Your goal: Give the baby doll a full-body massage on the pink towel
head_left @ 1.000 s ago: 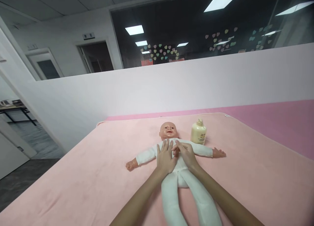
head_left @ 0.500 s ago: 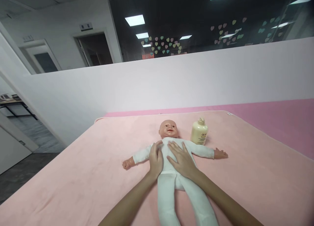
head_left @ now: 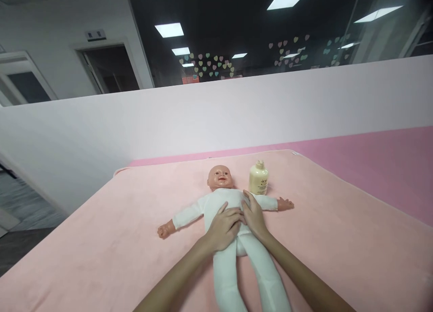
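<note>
A baby doll (head_left: 216, 199) with a hard head and a white cloth body lies on its back, arms spread, legs toward me. My left hand (head_left: 223, 226) lies flat across the doll's belly, its fingers stretched to the right. Against the right side of the doll's chest rests my right hand (head_left: 254, 216), fingers extended up along the body. The fingertips of the left hand come close to the right hand; whether they touch I cannot tell. Neither hand grasps anything.
A pale yellow bottle (head_left: 259, 179) stands beside the doll's head, just behind its outstretched arm. Under everything spreads a peach blanket (head_left: 118, 240) over a pink surface (head_left: 365, 161). A white low wall (head_left: 216, 118) rises behind, with a dark window (head_left: 237, 28) above it.
My left hand has slid from the doll's left-hand side across onto its belly. My right hand has moved from the chest's middle to its right side. The view has shifted to the right.
</note>
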A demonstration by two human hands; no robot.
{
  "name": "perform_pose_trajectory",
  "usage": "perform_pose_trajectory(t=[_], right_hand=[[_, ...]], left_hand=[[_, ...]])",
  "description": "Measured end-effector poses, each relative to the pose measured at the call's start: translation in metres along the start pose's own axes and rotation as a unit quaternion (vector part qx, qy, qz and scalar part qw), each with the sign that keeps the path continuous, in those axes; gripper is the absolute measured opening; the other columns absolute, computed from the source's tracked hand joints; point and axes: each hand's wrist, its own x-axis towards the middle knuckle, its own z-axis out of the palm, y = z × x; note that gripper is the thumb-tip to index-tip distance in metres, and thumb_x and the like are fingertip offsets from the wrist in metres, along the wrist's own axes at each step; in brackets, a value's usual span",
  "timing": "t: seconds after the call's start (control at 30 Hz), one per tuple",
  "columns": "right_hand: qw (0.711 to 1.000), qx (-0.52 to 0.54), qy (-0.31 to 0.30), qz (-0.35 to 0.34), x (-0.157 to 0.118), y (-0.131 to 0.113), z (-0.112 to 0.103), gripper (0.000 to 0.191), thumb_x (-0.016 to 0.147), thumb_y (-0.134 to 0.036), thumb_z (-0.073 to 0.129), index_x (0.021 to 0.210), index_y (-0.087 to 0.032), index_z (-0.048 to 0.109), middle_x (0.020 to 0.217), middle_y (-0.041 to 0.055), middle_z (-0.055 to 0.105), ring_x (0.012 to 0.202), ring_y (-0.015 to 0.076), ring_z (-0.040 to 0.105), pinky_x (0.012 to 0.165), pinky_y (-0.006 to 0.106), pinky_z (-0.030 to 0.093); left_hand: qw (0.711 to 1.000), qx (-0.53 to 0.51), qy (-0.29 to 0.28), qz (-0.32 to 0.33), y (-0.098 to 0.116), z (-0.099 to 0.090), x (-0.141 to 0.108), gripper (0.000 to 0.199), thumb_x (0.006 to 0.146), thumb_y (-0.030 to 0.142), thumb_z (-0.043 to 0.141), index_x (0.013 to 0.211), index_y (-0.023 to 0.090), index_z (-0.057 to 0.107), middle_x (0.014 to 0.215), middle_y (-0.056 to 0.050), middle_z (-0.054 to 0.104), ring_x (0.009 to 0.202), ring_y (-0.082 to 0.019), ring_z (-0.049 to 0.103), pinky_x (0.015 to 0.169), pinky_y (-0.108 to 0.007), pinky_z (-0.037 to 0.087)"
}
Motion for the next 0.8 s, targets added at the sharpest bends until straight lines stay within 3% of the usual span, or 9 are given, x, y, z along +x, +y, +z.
perform_pose_trajectory(t=[0.13, 0.23, 0.37, 0.47, 0.53, 0.67, 0.8], right_hand=[[0.999, 0.036, 0.016, -0.019, -0.004, -0.010, -0.004, 0.043, 0.085, -0.036, 0.040, 0.121, -0.015, 0.048, 0.123, 0.0131, 0.054, 0.115, 0.0236, 0.050, 0.098, 0.044, 0.040], [0.996, 0.005, 0.002, -0.085, -0.009, -0.023, -0.008, 0.039, 0.085, -0.033, 0.042, 0.120, -0.016, 0.049, 0.121, 0.0117, 0.056, 0.115, 0.0234, 0.050, 0.099, 0.045, 0.039], [0.971, -0.021, -0.058, -0.230, -0.019, -0.039, -0.010, 0.033, 0.085, -0.025, 0.043, 0.117, -0.018, 0.052, 0.117, 0.0111, 0.058, 0.111, 0.0214, 0.053, 0.097, 0.041, 0.042], [0.932, -0.025, -0.162, -0.322, -0.025, -0.048, -0.010, 0.025, 0.085, -0.021, 0.044, 0.106, -0.020, 0.058, 0.104, 0.0090, 0.064, 0.102, 0.0190, 0.058, 0.091, 0.036, 0.047], [0.905, -0.056, -0.234, -0.350, -0.026, -0.053, -0.008, 0.024, 0.085, -0.022, 0.045, 0.102, -0.021, 0.061, 0.104, 0.0076, 0.065, 0.104, 0.0190, 0.058, 0.096, 0.038, 0.043], [0.894, -0.186, -0.269, -0.308, -0.021, -0.057, -0.004, 0.038, 0.088, -0.032, 0.042, 0.123, -0.023, 0.053, 0.130, 0.0066, 0.051, 0.126, 0.0233, 0.039, 0.109, 0.054, 0.014], [0.907, -0.276, -0.237, -0.211, -0.015, -0.052, 0.001, 0.053, 0.089, -0.044, 0.038, 0.137, -0.022, 0.038, 0.144, 0.0075, 0.032, 0.135, 0.0257, 0.024, 0.108, 0.057, 0.007]], left_hand=[[0.993, 0.115, -0.032, -0.007, -0.008, 0.000, 0.005, 0.038, 0.089, 0.035, 0.036, 0.124, 0.028, 0.049, 0.139, 0.000, 0.042, 0.135, -0.019, 0.025, 0.113, -0.048, 0.003], [0.986, 0.154, 0.012, -0.069, -0.015, 0.003, 0.011, 0.049, 0.088, 0.045, 0.037, 0.134, 0.030, 0.039, 0.148, -0.002, 0.027, 0.138, -0.024, 0.013, 0.111, -0.053, 0.005], [0.973, 0.116, 0.136, -0.145, -0.033, 0.010, 0.014, 0.046, 0.087, 0.033, 0.037, 0.133, 0.028, 0.039, 0.144, -0.003, 0.033, 0.136, -0.024, 0.022, 0.111, -0.054, 0.009], [0.942, 0.011, 0.279, -0.189, -0.052, 0.012, 0.009, 0.043, 0.083, 0.016, 0.034, 0.124, 0.021, 0.048, 0.130, -0.006, 0.051, 0.124, -0.020, 0.042, 0.108, -0.048, 0.024], [0.916, -0.069, 0.343, -0.196, -0.063, 0.013, 0.005, 0.043, 0.079, 0.009, 0.032, 0.116, 0.017, 0.051, 0.120, -0.008, 0.058, 0.113, -0.018, 0.051, 0.103, -0.041, 0.035], [0.895, -0.140, 0.380, -0.189, -0.073, 0.013, 0.003, 0.042, 0.072, 0.004, 0.032, 0.106, 0.015, 0.055, 0.111, -0.007, 0.061, 0.105, -0.017, 0.055, 0.098, -0.036, 0.040], [0.899, -0.129, 0.383, -0.171, -0.069, 0.013, 0.002, 0.046, 0.068, 0.001, 0.032, 0.104, 0.016, 0.056, 0.109, -0.006, 0.062, 0.105, -0.016, 0.055, 0.097, -0.036, 0.041]])
